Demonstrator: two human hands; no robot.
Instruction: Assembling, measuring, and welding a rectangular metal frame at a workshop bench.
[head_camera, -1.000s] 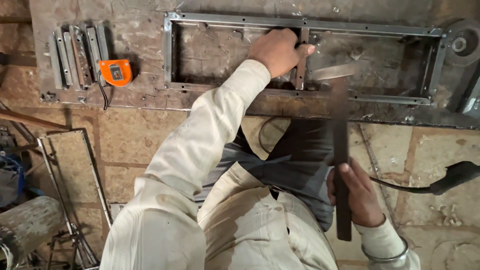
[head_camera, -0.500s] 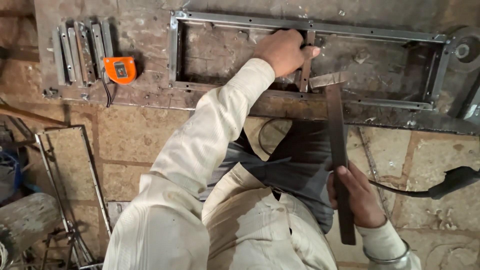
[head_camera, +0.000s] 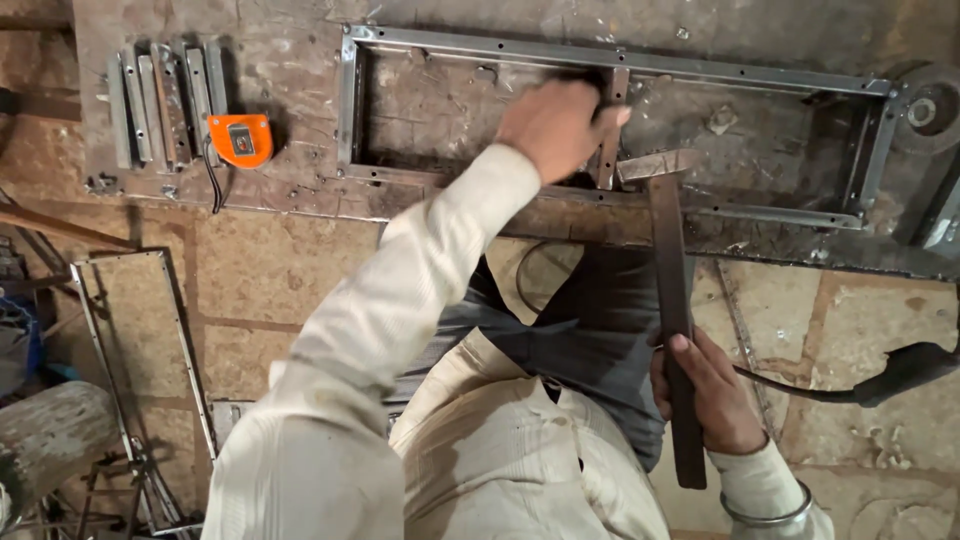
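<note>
Steel surface (head_camera: 300, 60) carries a long rectangular metal frame (head_camera: 620, 60) lying flat, its short upright crossbar (head_camera: 610, 140) near the middle. Left hand (head_camera: 555, 125) has its grip closed around that crossbar; right hand (head_camera: 710, 395) grips a long dark flat bar (head_camera: 672, 290) whose far end rests on the frame's near rail. Cut metal strips (head_camera: 160, 100) and an orange tape measure (head_camera: 240, 140) lie left of the frame.

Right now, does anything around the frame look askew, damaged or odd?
Nothing stands out. The left hand holds the short upright bar inside the metal frame; the right hand grips a long flat bar. The orange tape measure lies beside stacked strips.
</note>
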